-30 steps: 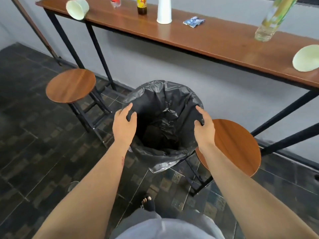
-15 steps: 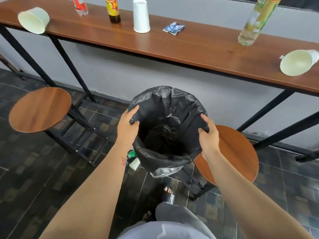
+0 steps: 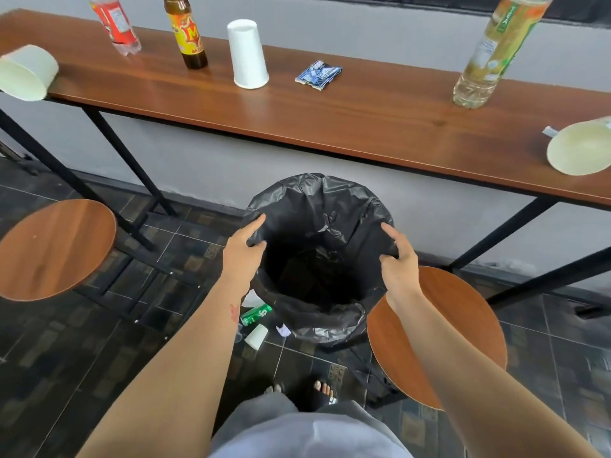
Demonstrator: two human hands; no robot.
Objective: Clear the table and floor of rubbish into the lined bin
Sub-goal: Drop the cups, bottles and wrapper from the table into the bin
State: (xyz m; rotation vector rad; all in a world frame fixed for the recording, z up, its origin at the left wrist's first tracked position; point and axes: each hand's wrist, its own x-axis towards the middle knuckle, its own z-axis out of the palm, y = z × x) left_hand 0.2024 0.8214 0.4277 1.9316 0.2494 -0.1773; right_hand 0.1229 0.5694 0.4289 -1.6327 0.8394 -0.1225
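A bin lined with a black bag (image 3: 317,206) is held up in front of me, below the long wooden table (image 3: 363,120). My left hand (image 3: 244,249) grips its left rim and my right hand (image 3: 398,259) grips its right rim. On the table lie a red-labelled bottle (image 3: 115,24), a brown bottle (image 3: 186,34), an upturned white cup (image 3: 248,54), a blue wrapper (image 3: 318,75), a tall clear bottle (image 3: 489,54) and two tipped cups (image 3: 26,72) (image 3: 578,148). On the floor under the bin lie a green can (image 3: 256,315), a white cup (image 3: 257,336) and paper scraps (image 3: 283,330).
Two round wooden stools stand on the dark tiled floor, one at the left (image 3: 53,249) and one right beside the bin (image 3: 436,335). Black table legs (image 3: 132,166) run down to the floor. My feet (image 3: 317,390) are just behind the bin.
The view has tilted up and shifted left, bringing more of the table in. The bin sits higher in my hands, and the can, cup and scraps beneath it now show.
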